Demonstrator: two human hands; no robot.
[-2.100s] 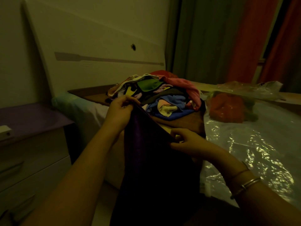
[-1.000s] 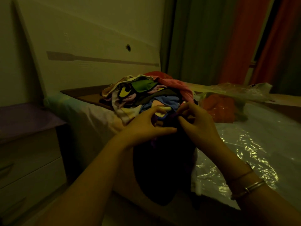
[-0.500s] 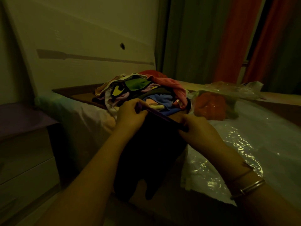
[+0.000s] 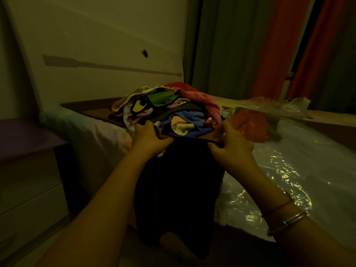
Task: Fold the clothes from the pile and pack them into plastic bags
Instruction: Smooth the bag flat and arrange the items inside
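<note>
Both hands are up at the bed's edge: the left hand [image 4: 149, 138] and the right hand [image 4: 232, 146] each pinch a top corner of the dark garment [image 4: 181, 185], which hangs down in front of the clothes pile [image 4: 169, 110]. A bagged red garment [image 4: 249, 125] lies right of the pile on clear plastic sheeting [image 4: 300, 170].

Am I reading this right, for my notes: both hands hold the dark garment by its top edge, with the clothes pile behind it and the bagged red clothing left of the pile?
Not quite. The head view shows the bagged red clothing right of the clothes pile. Both the left hand and right hand do hold the dark garment by its top edge.
</note>
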